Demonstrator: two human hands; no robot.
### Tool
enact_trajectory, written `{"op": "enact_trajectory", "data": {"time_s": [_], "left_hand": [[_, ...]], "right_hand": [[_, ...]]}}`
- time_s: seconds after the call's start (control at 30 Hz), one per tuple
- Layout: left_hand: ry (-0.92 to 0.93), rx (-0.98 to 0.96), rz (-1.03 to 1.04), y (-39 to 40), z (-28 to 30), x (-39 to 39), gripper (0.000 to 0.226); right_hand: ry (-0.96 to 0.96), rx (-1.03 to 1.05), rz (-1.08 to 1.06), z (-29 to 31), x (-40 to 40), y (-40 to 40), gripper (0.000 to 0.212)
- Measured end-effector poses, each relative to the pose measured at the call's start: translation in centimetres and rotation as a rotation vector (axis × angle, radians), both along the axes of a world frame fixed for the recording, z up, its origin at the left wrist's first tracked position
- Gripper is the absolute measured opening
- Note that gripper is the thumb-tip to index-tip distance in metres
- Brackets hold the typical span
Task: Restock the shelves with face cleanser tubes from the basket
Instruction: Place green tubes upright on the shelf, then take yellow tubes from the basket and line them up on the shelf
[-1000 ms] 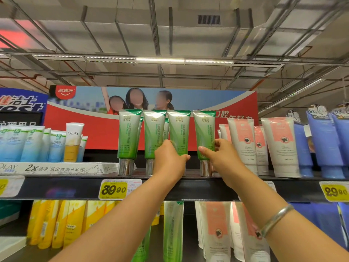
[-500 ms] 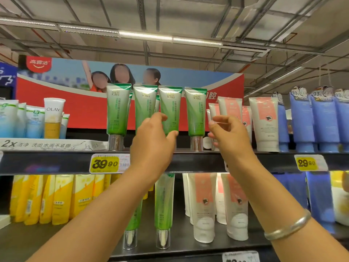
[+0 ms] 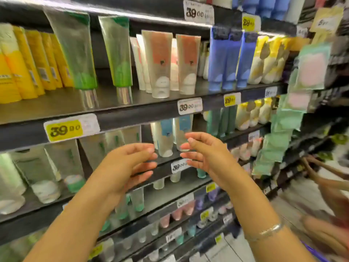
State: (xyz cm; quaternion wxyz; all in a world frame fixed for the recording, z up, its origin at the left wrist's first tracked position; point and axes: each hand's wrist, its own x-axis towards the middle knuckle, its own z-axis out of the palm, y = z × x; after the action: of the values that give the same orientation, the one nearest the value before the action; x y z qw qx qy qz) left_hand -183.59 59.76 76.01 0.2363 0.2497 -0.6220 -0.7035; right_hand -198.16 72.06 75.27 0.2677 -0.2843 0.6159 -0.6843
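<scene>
Green tubes (image 3: 120, 53) stand cap-down on the shelf (image 3: 132, 112) at 11 o'clock, well above your hands; they look light, soft-walled and slick, so grip mid-body, judged by sight. Your left hand (image 3: 128, 165) and right hand (image 3: 204, 154) hang apart, fingers loosely spread, holding nothing. No basket shows clearly at 4 o'clock.

Two green face cleanser tubes (image 3: 120, 55) stand cap-down in front of me on the dark shelf (image 3: 113, 103), leaning slightly, left of the pink-labelled tubes (image 3: 171, 63), silver caps touching the shelf.
</scene>
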Motion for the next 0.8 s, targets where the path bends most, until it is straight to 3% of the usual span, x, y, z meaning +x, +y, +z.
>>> {"op": "enact_trajectory", "data": {"time_s": [0.13, 0.23, 0.33, 0.57, 0.8], "left_hand": [[-0.232, 0.196, -0.148, 2.0, -9.2, 0.6, 0.009], [-0.366, 0.278, -0.205, 4.7, -15.3, 0.4, 0.011], [-0.485, 0.35, -0.25, 7.9, -20.1, -0.2, 0.012], [-0.645, 0.462, -0.402, 15.8, -28.5, -5.0, 0.013], [-0.811, 0.451, -0.47, 25.1, -37.9, -11.9, 0.01]], "right_hand": [[-0.226, 0.209, -0.147, -10.0, 1.3, 5.4, 0.012], [-0.39, 0.308, -0.301, -16.8, 2.5, 10.4, 0.008], [-0.57, 0.363, -0.467, -22.7, 3.5, 15.9, 0.016], [-0.976, 0.344, -0.733, -32.0, 3.6, 28.2, 0.016], [-1.174, 0.448, -0.963, -40.7, 0.4, 37.1, 0.01]]}}
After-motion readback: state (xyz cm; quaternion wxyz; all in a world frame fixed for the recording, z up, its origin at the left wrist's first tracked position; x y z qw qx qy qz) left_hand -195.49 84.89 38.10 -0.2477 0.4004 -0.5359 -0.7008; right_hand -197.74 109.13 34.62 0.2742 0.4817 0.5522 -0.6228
